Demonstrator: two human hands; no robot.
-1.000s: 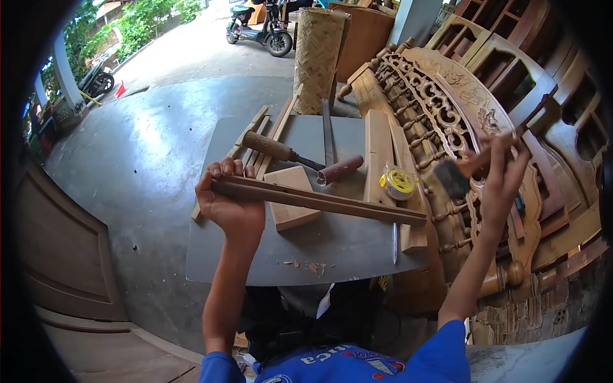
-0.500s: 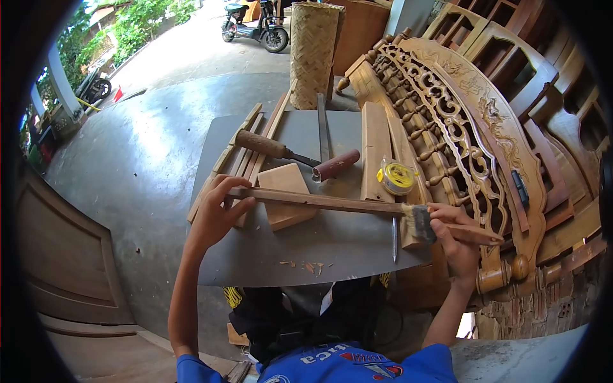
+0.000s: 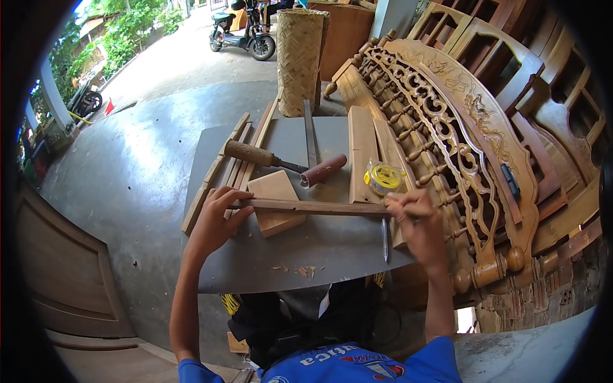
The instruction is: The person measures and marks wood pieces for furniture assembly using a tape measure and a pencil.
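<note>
A narrow wooden strip point(image 3: 319, 207) lies crosswise over a wooden block point(image 3: 274, 186) above the grey table point(image 3: 255, 255). My left hand point(image 3: 220, 217) is closed round the strip's left end. At its right end, my right hand point(image 3: 418, 226) is closed on a brush whose wooden handle point(image 3: 418, 209) points toward me. That hand is slightly blurred, and the bristles are hidden behind it. Just beyond the strip are a yellow tape measure point(image 3: 384, 179), a chisel with a wooden handle point(image 3: 249, 152) and a rolled piece of reddish sandpaper point(image 3: 324, 170).
Several thin wood strips point(image 3: 252, 143) lie at the table's left. A flat metal bar point(image 3: 310, 134), a wood board point(image 3: 361, 147) and a silver pen-like tool point(image 3: 385, 239) are also there. Shavings point(image 3: 306, 270) lie near the front edge. Carved wooden panels point(image 3: 447, 115) lean along the right.
My right hand has turned, swinging the brush from pointing rightward to pointing toward me, its bristles now hidden. My left hand keeps its hold on the strip. The whole view has shifted slightly.
</note>
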